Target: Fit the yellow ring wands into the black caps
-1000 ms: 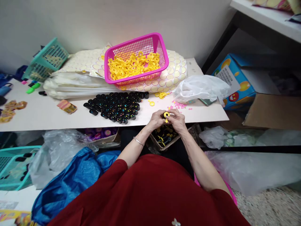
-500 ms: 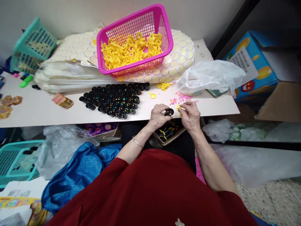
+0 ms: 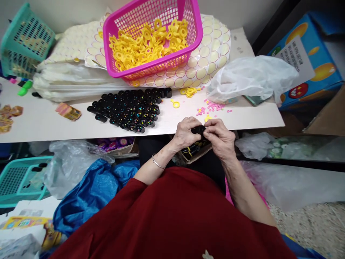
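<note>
My left hand [image 3: 185,132] and my right hand [image 3: 219,136] meet at the front edge of the white table [image 3: 81,126], both pinched on a small black tube [image 3: 198,129]. A yellow ring piece [image 3: 207,117] lies on the table just beyond my right fingers. A cluster of many black tubes [image 3: 129,108] lies to the left of my hands. Behind it a pink basket [image 3: 151,36] holds many yellow ring pieces. Under my hands, in my lap, a small cardboard box [image 3: 194,151] holds black and yellow parts.
Tiny pink beads [image 3: 211,106] and loose yellow rings [image 3: 188,91] are scattered ahead. A white plastic bag [image 3: 250,79] lies right, a blue carton [image 3: 307,61] beyond. Teal baskets stand at the far left [image 3: 24,39] and lower left [image 3: 18,180]. Blue bag [image 3: 91,190] beside my knee.
The view has tilted down and closer. My hands held a yellow ring together, then parted with the black tube in the left, and have now come together on the tube.
</note>
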`<state>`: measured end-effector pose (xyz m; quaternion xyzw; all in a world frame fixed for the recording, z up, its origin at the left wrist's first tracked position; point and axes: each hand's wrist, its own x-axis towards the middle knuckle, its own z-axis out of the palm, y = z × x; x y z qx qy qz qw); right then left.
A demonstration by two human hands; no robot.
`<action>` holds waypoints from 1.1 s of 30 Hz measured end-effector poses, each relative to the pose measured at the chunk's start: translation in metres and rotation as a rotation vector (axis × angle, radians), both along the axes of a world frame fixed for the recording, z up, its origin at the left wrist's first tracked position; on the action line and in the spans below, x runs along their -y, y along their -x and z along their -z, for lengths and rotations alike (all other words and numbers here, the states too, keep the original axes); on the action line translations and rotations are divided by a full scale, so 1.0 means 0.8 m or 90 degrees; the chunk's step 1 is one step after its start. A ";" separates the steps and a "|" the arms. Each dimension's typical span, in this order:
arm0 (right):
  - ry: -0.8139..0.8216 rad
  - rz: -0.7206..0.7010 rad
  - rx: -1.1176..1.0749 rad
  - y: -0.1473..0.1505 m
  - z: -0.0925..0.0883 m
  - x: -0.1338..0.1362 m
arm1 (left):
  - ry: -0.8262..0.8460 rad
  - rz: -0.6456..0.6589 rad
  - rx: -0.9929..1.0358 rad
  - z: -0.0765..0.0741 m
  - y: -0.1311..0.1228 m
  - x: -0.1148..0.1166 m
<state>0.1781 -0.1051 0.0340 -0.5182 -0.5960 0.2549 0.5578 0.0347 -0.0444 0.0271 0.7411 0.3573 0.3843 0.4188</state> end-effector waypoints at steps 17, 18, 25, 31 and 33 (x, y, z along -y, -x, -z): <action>-0.030 0.020 0.186 0.007 -0.004 0.006 | 0.118 0.006 0.046 -0.006 -0.004 0.007; -0.026 0.011 0.199 0.006 -0.004 0.007 | 0.147 0.015 0.048 -0.005 -0.005 0.008; -0.023 0.004 0.154 0.003 -0.015 0.010 | 0.229 0.039 0.070 -0.002 -0.009 0.012; -0.024 0.011 0.107 0.003 -0.013 0.012 | 0.221 0.009 0.082 -0.002 -0.012 0.017; -0.023 -0.005 0.153 0.002 -0.012 0.013 | 0.203 0.000 0.076 -0.002 -0.012 0.018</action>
